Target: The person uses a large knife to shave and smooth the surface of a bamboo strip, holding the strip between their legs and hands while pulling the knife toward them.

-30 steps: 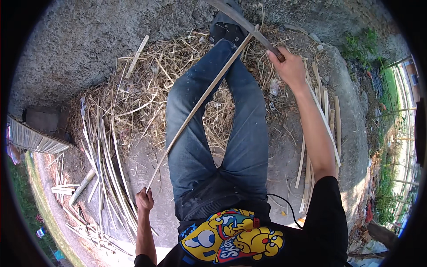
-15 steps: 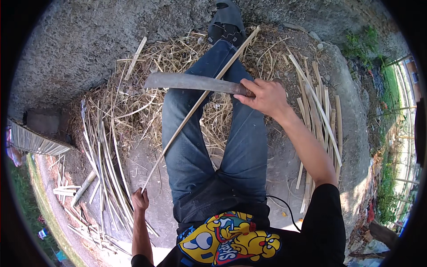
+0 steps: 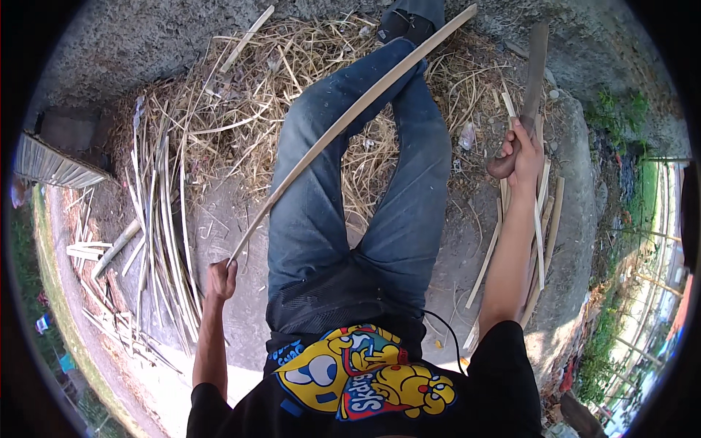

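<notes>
I see the right hand [image 3: 520, 150] closed around the handle of a long blade [image 3: 535, 69]. Half a second ago that blade lay crosswise over the thighs; it now points up and away at the right side, clear of the legs. The left hand [image 3: 220, 279] stays clenched on the near end of a long bamboo strip [image 3: 350, 120], which still runs diagonally across the left thigh toward the shoe [image 3: 406, 20]. Shavings [image 3: 241, 95] cover the ground beyond the knees.

Sunlit concrete ground [image 3: 109, 44] strewn with straw [image 3: 241, 109], grass [image 3: 621, 124] beyond.
</notes>
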Action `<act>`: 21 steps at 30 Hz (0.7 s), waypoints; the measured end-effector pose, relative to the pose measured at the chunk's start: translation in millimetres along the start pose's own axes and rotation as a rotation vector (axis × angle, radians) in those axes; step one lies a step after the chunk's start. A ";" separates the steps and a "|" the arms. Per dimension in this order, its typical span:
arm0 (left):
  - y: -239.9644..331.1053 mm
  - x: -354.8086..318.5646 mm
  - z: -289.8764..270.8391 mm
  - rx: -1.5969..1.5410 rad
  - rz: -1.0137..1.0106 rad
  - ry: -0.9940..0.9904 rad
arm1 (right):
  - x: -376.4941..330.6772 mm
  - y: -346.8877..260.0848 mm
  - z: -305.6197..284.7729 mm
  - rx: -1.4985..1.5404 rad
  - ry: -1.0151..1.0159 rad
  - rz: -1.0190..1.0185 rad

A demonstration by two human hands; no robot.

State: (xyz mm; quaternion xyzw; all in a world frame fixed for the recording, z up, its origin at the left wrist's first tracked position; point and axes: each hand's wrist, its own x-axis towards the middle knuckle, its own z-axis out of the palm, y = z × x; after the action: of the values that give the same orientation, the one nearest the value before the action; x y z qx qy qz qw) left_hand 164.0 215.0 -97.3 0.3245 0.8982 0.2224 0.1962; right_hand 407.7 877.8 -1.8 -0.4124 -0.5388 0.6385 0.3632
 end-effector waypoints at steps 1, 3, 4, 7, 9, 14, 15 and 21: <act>11.1 9.7 -4.5 -0.030 0.001 -0.016 | -17.9 4.9 8.1 0.242 -0.086 0.022; 32.7 31.6 -18.2 -0.091 -0.020 -0.065 | -51.2 16.4 28.7 0.295 -0.187 0.123; 43.7 42.5 -27.8 -0.084 -0.024 -0.072 | -61.9 20.5 39.9 0.369 -0.278 0.144; 77.9 67.7 -54.5 -0.071 -0.031 -0.100 | -84.6 27.8 68.4 0.122 -0.254 0.169; 98.4 83.2 -63.9 -0.073 -0.025 -0.110 | -97.6 30.9 84.8 0.084 -0.346 0.163; 124.2 110.1 -68.4 0.175 -0.023 0.001 | -139.5 54.3 130.5 -0.214 -0.474 0.211; 125.3 111.3 -66.5 0.184 -0.014 -0.006 | -147.4 59.2 135.5 -0.223 -0.463 0.245; 118.7 104.6 -41.5 0.284 -0.023 0.228 | -149.9 75.5 138.5 -0.262 -0.357 0.106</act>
State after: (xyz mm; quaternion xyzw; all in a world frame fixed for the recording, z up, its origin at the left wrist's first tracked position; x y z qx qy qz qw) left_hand 127.7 355.7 -22.4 0.3115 0.9406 0.1266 0.0477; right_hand 338.4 676.1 -45.1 -0.3642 -0.6505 0.6441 0.1714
